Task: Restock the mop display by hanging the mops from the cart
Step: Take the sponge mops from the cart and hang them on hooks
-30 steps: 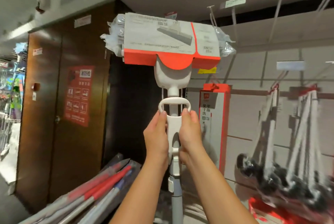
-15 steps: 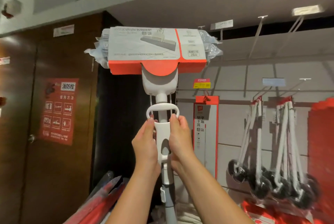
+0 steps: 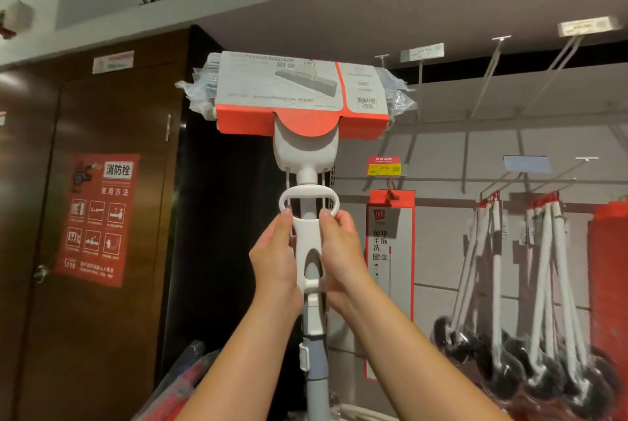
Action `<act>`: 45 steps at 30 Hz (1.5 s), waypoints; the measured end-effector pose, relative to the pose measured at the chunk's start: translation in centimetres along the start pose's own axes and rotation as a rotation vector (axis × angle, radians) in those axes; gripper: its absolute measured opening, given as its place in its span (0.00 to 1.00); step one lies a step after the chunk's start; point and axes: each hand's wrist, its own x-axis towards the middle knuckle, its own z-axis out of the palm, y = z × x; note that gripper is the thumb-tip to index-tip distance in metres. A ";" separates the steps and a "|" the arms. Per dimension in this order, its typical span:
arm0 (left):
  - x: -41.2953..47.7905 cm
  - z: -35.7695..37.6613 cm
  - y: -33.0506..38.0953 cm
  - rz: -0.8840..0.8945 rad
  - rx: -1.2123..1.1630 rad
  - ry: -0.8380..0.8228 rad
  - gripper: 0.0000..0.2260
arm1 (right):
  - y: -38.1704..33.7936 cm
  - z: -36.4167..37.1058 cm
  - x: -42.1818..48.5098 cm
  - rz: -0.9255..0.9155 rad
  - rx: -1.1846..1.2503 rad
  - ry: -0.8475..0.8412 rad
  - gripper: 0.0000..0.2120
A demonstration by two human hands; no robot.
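In front of the display wall, the mop [image 3: 307, 152] stands upright, its sleeved head [image 3: 299, 87] raised towards the bare hooks [image 3: 489, 70] at the upper right. The left hand [image 3: 275, 257] and right hand [image 3: 341, 250] curl round its white slider grip [image 3: 307, 237] from either side, thumbs just under the loop. It probably handles light but top-heavy, with a stiff shaft and a bulky head in slippery film and crushable card, so the hold belongs on the rigid grip or shaft, not the packaging.
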 end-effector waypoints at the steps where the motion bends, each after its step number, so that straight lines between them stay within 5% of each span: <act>1: 0.6 0.5 -0.1 0.011 -0.003 -0.003 0.09 | -0.1 -0.3 0.7 -0.015 -0.019 -0.016 0.06; 18: 11.9 7.6 1.3 0.165 -0.036 -0.078 0.09 | -4.6 -0.6 13.5 -0.200 -0.026 -0.124 0.06; 45: 30.9 15.5 1.2 0.198 -0.040 -0.292 0.08 | -7.7 0.6 32.4 -0.371 -0.058 0.086 0.13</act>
